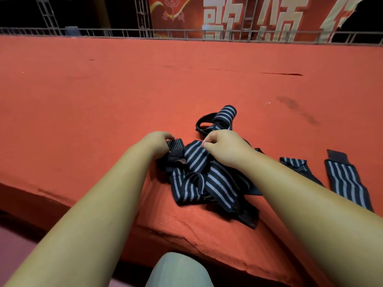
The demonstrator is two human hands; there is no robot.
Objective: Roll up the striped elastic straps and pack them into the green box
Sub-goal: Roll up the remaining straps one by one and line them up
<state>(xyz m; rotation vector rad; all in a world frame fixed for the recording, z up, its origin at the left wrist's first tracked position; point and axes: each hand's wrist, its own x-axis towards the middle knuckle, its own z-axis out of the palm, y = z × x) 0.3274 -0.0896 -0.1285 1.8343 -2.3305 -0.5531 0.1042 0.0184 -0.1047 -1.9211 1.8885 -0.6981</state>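
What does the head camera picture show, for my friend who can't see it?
A person's two hands work on a tangled pile of black-and-grey striped straps on a red-covered table, the left hand pinching a strap end and the right hand pinching a fold. A flat strap lies to the right; no green box shows.

Striped elastic straps (207, 177): woven cloth, ribbed weave, matt, grey stripes on dark ground. Flat strap far right (348, 183): same weave; end tab (336, 155) fuzzy, duller. Black loop (204, 122) behind heap: smoother, slight sheen. Red cloth cover (124, 90): felt-like, matt, creased along front edge, 1 dark slit far back. Railing (186, 35): grey metal, dull. Banner (176, 15): faint gloss.
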